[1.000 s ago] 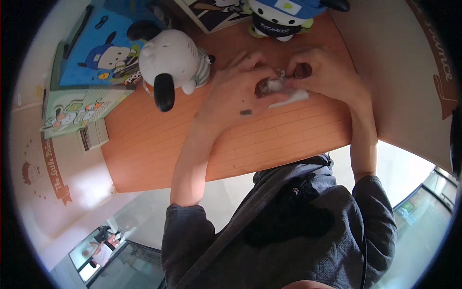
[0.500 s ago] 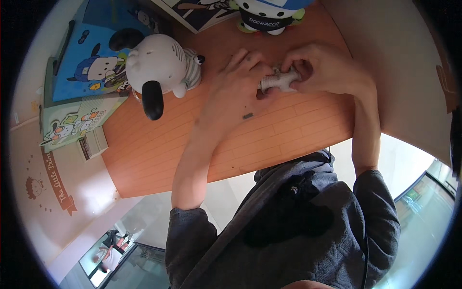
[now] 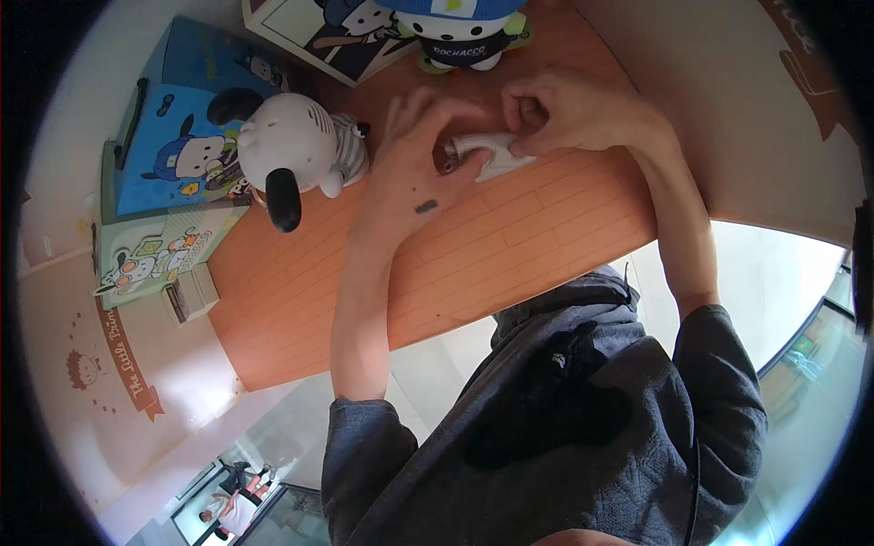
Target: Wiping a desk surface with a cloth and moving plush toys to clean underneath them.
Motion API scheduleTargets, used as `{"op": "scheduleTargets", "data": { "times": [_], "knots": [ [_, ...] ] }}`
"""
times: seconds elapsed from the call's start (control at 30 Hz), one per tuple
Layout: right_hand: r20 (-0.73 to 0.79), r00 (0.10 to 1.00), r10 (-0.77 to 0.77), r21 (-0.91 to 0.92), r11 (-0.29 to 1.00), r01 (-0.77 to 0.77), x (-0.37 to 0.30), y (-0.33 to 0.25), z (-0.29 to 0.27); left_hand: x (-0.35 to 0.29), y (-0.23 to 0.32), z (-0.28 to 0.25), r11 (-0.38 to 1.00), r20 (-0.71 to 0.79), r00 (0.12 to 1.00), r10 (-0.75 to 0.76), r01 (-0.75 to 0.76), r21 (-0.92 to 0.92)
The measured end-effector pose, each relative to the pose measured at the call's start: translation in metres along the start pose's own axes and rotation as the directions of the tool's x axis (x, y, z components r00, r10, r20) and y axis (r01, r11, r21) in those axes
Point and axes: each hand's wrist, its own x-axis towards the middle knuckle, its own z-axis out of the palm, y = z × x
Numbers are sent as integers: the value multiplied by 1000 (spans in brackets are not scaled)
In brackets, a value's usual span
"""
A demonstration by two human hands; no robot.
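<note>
A small white textured cloth piece [image 3: 499, 155] lies on the wood-patterned surface between my hands; its exact kind I cannot make out. My left hand [image 3: 414, 150] arches over the cloth's left end, fingers apart, the thumb along its near side. Closed fingers of my right hand [image 3: 587, 116] meet the cloth's right end, with the thumb against it. Just left of my left hand, a white dog figure [image 3: 291, 141] with black ears and a striped body leans over.
A second dog figure [image 3: 460, 41] in a blue cap and black top stands at the back. Behind and left are a framed picture [image 3: 350, 45], a blue illustrated box [image 3: 173, 150], a pale green illustrated box [image 3: 159, 255] and a small white box [image 3: 193, 293]. A pale wall [image 3: 728, 118] rises on the right.
My left hand has loosened, its fingers spreading away from the cloth. The cloth now lies flatter and shows more of itself. The view has shifted slightly.
</note>
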Motion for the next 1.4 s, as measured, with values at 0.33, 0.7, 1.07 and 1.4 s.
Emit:
{"op": "scheduleTargets", "data": {
  "times": [0.33, 0.7, 1.07, 1.4],
  "knots": [
    [50, 998, 45, -37, 998, -43, 5, 7, 9, -5, 11, 8, 955, 48, 996, 78, -89, 283],
    [-181, 982, -49, -216, 976, 9, -17, 17, 12, -15, 62, 34, 855, 49, 998, -25, -4, 518],
    [-627, 777, 57, 91, 996, 0, -159, 36, 69, -89, 118, 92, 846, -190, 982, -9, 109, 523],
    [-946, 324, -3, 18, 998, 63, -144, 58, 107, -7, 117, 151, 908, -305, 947, -99, 211, 361]
  ]
}}
